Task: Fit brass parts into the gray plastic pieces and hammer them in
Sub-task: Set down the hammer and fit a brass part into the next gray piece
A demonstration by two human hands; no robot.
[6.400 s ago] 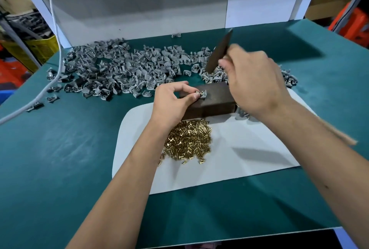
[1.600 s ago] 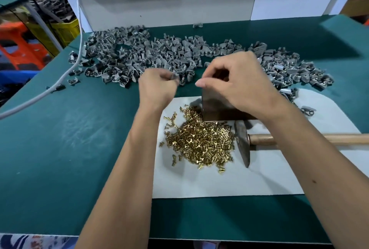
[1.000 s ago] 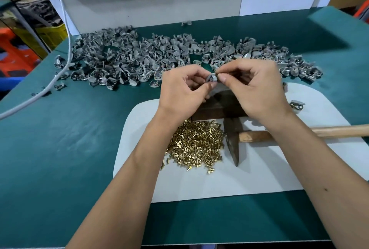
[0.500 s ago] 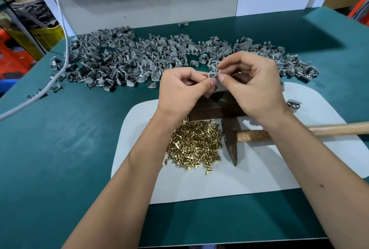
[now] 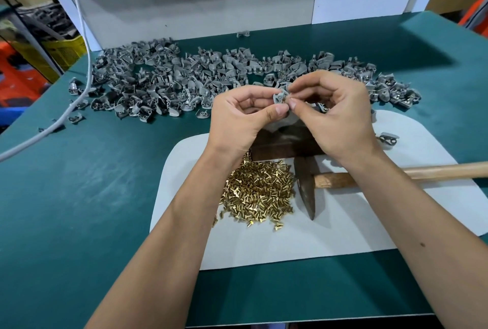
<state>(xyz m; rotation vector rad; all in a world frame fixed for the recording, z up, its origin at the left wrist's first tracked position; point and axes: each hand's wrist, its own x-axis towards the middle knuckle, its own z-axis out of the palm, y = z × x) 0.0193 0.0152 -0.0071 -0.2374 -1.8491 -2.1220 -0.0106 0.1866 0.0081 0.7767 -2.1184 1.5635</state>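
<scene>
Your left hand (image 5: 239,120) pinches the gray piece (image 5: 279,96); your right hand (image 5: 335,120) fingertips pinch something at its hole, too small to identify. Seat it square before taking the hammer (image 5: 306,186).

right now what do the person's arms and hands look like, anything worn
Both forearms are bare to the bottom edge of the frame: no sleeves, gloves, watch or rings show. The left hand and right hand have short, unpainted nails.
</scene>
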